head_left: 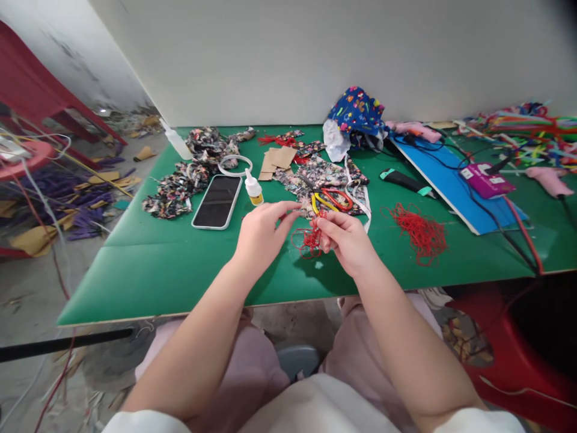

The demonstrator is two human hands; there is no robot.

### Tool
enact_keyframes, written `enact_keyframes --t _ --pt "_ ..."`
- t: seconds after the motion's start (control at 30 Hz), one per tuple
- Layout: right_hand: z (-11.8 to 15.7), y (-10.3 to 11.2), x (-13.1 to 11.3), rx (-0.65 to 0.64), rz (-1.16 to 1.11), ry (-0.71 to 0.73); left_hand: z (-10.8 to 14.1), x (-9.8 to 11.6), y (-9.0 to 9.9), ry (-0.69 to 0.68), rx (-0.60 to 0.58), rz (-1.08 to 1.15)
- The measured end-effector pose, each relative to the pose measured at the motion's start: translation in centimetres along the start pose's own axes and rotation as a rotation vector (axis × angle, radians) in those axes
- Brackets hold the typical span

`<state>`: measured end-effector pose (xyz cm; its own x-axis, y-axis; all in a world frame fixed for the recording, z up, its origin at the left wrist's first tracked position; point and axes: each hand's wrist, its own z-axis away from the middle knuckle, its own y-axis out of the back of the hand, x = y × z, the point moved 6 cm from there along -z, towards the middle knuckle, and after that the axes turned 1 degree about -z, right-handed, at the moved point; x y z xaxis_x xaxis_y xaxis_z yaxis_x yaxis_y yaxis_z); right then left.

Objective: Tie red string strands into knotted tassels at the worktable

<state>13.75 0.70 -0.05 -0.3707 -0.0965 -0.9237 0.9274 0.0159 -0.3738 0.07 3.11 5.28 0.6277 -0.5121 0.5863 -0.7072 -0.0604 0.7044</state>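
Note:
My right hand (346, 239) is closed on a small bunch of red cord (311, 240), pinched between thumb and fingers, with loops hanging to the left. Across from it, my left hand (267, 233) brings its thumb and index tips close together; anything between them is too small to make out. Just beyond the hands lie scissors with red and yellow handles (339, 199), on floral fabric (327, 171). A white glue bottle with a yellow label (253, 189) stands behind my left hand. To the right, a loose heap of red cord (419, 233) rests on the green tabletop (148, 270).
A phone (218, 202), a white ring (235, 163) and dark floral scrunched fabric (174, 189) lie at left. Brown card pieces (277, 161) sit behind. At right are a box cutter (406, 182), a blue board (451, 186), pink glue guns (550, 180) and trailing cables.

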Motion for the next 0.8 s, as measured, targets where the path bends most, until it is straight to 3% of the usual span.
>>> enact_keyframes --t 0.07,0.13,0.33,0.5,0.8 --pt "-0.1 0.6 -0.3 0.036 0.108 0.032 -0.3 -0.4 -0.2 -0.07 -0.014 -0.067" --pt "-0.2 1.0 -0.4 0.06 0.169 0.044 -0.5 -1.3 -0.5 -0.033 -0.051 -0.039" --pt "-0.3 1.4 -0.4 0.078 0.219 0.037 -0.4 -4.3 -1.4 0.422 -0.088 0.568" --pt "-0.3 1.4 -0.3 0.079 0.226 0.027 0.2 -4.5 -2.9 0.681 -0.236 1.062" --pt "-0.4 1.4 -0.1 0.074 0.212 0.018 0.3 -3.4 -3.6 0.604 -0.3 1.318"
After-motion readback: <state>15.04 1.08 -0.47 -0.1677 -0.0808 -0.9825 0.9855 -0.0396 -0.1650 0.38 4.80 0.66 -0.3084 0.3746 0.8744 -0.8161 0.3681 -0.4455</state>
